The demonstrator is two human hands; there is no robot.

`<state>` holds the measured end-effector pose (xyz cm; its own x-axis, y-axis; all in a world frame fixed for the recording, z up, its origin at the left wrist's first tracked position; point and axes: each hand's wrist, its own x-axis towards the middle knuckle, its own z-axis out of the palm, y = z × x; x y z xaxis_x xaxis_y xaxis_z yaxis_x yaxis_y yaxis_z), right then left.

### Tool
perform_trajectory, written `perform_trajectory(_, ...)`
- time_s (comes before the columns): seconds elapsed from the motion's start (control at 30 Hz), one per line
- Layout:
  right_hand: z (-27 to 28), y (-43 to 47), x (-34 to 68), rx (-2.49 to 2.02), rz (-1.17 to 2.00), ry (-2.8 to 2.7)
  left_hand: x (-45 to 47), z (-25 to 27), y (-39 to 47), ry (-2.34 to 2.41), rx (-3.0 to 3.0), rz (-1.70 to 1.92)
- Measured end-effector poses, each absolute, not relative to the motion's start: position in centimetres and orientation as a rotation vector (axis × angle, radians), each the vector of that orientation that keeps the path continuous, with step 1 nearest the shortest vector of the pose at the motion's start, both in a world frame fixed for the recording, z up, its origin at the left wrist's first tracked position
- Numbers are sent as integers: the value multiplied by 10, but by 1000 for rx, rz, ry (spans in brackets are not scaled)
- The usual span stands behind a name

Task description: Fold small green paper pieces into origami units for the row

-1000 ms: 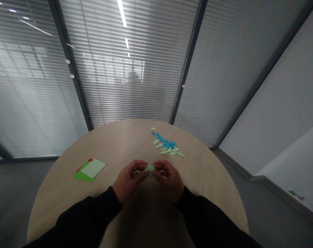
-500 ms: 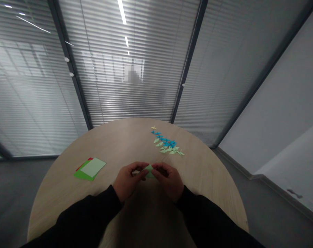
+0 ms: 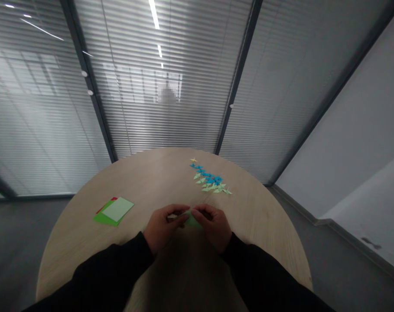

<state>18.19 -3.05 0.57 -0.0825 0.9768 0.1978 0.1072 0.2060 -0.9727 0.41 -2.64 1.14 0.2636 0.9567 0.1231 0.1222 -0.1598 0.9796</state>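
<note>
A small piece of folded light green paper [image 3: 191, 220] is held between my two hands, low over the near part of the table. My left hand [image 3: 162, 225] pinches its left side between thumb and fingers. On the other side, my right hand [image 3: 213, 224] grips it with the thumb pressed toward the index finger. Much of the paper is hidden behind the thumbs, so its exact folded shape cannot be made out. Beyond the hands, to the right, lie several folded paper cranes: pale green ones [image 3: 213, 187], blue ones [image 3: 213, 179] and a yellow one [image 3: 193, 160].
The round wooden table [image 3: 151, 173] fills the lower middle. On its left lie flat paper sheets, with a pale green sheet [image 3: 118, 209] over a bright green sheet [image 3: 105, 218] and a red sheet [image 3: 114, 199]. Glass panels with blinds [image 3: 164, 121] stand behind the table.
The top point of the folded paper, upright between the fingertips before, is now lower and mostly covered. My right thumb and fingers have shifted slightly over it.
</note>
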Motion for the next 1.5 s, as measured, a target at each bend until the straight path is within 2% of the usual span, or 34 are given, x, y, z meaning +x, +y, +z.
perform_trajectory(0.73, 9, -31, 183, -1157, 1021, -1434, 1, 15, -25, 1145, 1472, 1131)
perform_trajectory(0.9, 7, -30, 184, -1164, 991, -1467, 2, 10, -21, 980, 1218, 1302)
perform_trajectory(1.13, 4, -27, 185, -1135, 975, -1370, 8, 1, -20, 893, 897, 1214)
perform_trajectory(1.5, 4, -29, 182, -1126, 1028, -1398, 7, 2, -19, 945, 1019, 1271)
